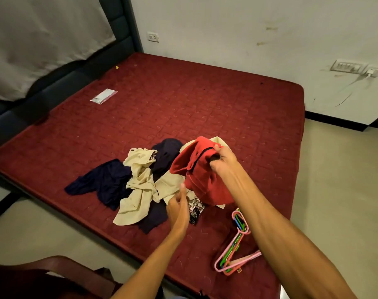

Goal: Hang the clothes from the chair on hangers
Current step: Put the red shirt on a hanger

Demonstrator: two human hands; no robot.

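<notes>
Head view, the only angle we get. The right hand (223, 159) is up over the bed (205, 93), fingers and thumb curled tight into the collar end of a red polo shirt (205, 180). The shirt hangs bunched below that grip, its lower part down among the pile. The left hand (178, 209) sits lower and nearer, thumb raised, fingers loosely curled with nothing plainly in them. Whether it brushes the cream cloth beneath, I cannot tell.

The other clothes lie heaped on the mattress: a cream garment (138, 190) twisted across a navy one (106, 182), and a scrap of black-and-white patterned fabric (194, 209) just under the red shirt. The hangers (231, 248) are a loose bundle of pink, green and blue plastic, lying on the bed near its front edge, under the right forearm and close to the shirt. A dark chair (54, 268) shows at the bottom left corner, and nothing shows on the part in view.

The shirt looks light and floppy knit, and it will sag wherever it is not supported. My read: the collar and shoulder seams are the places to take it, opening the neck so a hanger can slide in. The hangers look stiff, smooth and tangled together, so one probably has to be teased out by its hook.
</notes>
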